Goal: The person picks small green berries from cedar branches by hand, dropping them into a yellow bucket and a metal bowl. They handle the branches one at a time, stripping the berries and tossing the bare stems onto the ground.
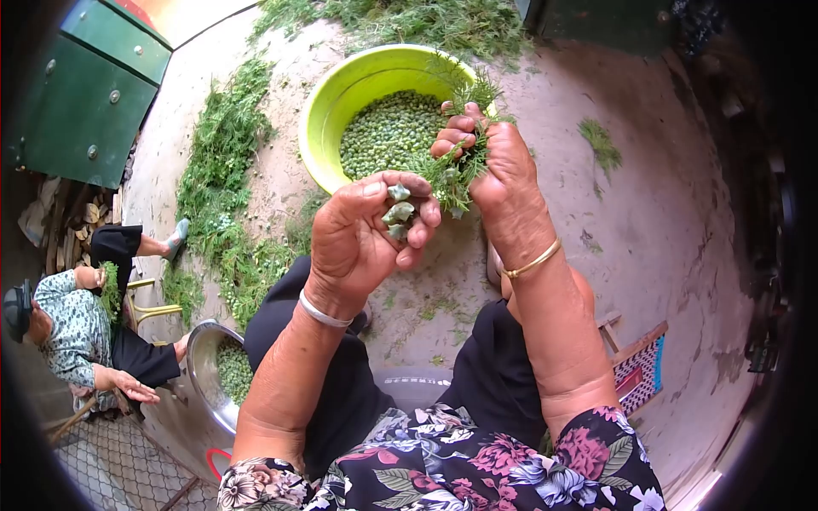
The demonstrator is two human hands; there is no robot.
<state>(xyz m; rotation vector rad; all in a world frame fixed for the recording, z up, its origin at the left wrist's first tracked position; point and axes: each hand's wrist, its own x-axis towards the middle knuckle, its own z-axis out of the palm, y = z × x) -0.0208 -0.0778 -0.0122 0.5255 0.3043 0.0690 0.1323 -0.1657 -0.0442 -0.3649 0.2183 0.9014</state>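
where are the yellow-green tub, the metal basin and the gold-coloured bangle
Yellow-green tub (362, 81): head view, bare inner wall above the green heap.
Metal basin (203, 362): head view, bare inner wall at its left.
Gold-coloured bangle (538, 260): head view, middle of its visible band.

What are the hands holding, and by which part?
Left hand: several green cones, cradled whole. Right hand: leafy sprigs, gripped partway along, greenery showing either side of the fist.

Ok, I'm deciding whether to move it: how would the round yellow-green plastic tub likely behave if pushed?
The tub would probably feel weighty, given the broad mass of small rounded green pods inside. The pods look loose, so they may shift or roll if jolted. The tub's smooth, plastic-looking wall might flex slightly.
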